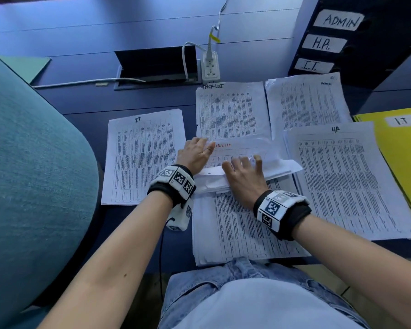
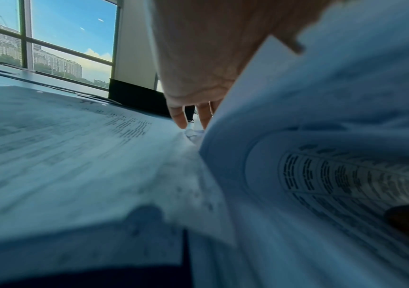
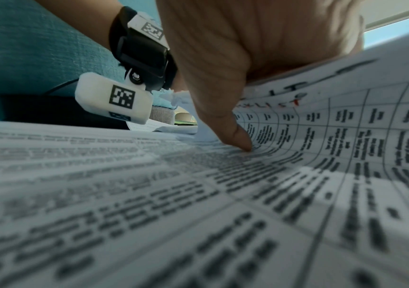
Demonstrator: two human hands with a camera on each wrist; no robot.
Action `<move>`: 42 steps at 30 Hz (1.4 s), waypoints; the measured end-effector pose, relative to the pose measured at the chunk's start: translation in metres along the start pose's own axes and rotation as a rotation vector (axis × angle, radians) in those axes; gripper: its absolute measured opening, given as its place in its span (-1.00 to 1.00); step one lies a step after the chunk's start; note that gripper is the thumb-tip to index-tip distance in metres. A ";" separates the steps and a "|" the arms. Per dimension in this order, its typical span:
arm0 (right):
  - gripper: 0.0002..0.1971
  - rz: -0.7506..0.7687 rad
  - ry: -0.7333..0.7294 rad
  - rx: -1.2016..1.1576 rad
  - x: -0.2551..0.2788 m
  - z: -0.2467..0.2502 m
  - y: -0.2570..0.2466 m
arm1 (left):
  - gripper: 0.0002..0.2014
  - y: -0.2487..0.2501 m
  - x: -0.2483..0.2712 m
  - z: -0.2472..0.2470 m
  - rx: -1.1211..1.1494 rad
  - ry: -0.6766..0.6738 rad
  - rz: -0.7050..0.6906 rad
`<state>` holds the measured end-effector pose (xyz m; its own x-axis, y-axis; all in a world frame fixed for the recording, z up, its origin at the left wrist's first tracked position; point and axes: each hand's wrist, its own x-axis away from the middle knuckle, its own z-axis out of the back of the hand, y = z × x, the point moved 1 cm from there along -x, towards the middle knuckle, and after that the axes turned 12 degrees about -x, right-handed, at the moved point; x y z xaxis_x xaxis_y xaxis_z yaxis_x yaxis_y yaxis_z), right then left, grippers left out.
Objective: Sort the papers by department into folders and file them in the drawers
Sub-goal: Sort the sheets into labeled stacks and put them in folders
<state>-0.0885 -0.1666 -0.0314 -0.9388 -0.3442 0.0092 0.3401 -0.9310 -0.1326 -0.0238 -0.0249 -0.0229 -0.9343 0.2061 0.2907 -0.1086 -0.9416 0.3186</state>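
The unsorted stack (image 1: 242, 229) lies at the near edge of the desk (image 1: 152, 27), directly in front of the seated person, with its upper sheets (image 1: 247, 160) folded back away from the person. The right hand (image 1: 243, 173) rests on the fold with fingers spread and the thumb (image 3: 238, 136) pressed down onto the printed page beneath; it grasps nothing between the fingers as far as the views show. The left hand (image 1: 195, 153) lies flat with straight fingers on the far left corner of the lifted sheets, steadying them. A red handwritten heading (image 1: 222, 145) shows on the exposed sheet. Around the stack lie four sorted piles: the IT pile (image 1: 142, 157) to the left, a pile with an unclear heading (image 1: 230, 110) beyond, another pile (image 1: 306, 103) beside it whose heading is too small to read, and the HR pile (image 1: 349, 181) to the right. A yellow folder (image 1: 401, 148) labelled I.T lies at the far right, partly under the HR pile. The drawer unit (image 1: 356, 41), labelled ADMIN, H.R. and I.T., stands at the far right of the desk. Judged step: sorting is in progress; no pile is yet in a folder. The next move calls for reading the department heading, separating a single sheet without dragging its neighbours, and laying it squarely on the matching pile.
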 end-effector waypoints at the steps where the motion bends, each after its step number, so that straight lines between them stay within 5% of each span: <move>1: -0.54 -0.006 -0.003 0.004 0.002 0.001 0.000 | -0.48 0.002 -0.002 -0.001 -0.031 -0.016 0.005; 13: -0.57 0.025 -0.135 -0.151 -0.011 0.011 0.006 | -0.62 0.010 -0.010 0.001 -0.182 0.077 -0.040; 20: -0.10 -0.004 -0.054 -0.287 -0.019 0.006 0.015 | -0.81 -0.003 -0.010 -0.002 0.021 0.136 -0.118; 24: -0.29 -0.015 0.035 -0.124 -0.022 0.011 0.018 | -0.41 0.002 -0.002 0.005 0.356 0.010 -0.124; 27: -0.35 -0.028 0.133 0.005 -0.019 0.015 0.016 | -0.28 -0.001 -0.005 0.006 0.379 -0.003 -0.053; 31: -0.43 0.032 0.082 0.045 -0.012 0.013 0.012 | -0.45 -0.001 -0.011 0.004 0.134 0.029 -0.039; 35: -0.55 0.052 -0.158 -0.034 -0.001 0.018 0.002 | -0.48 0.002 -0.012 0.000 -0.026 -0.011 -0.034; 42: -0.57 0.029 -0.140 -0.153 -0.003 0.020 0.001 | -0.52 0.008 -0.012 0.001 -0.130 -0.028 0.056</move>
<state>-0.0845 -0.1694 -0.0116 -0.9084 -0.3941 0.1394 0.3446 -0.8948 -0.2840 -0.0129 -0.0341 -0.0227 -0.9307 0.1580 0.3300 -0.1016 -0.9781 0.1818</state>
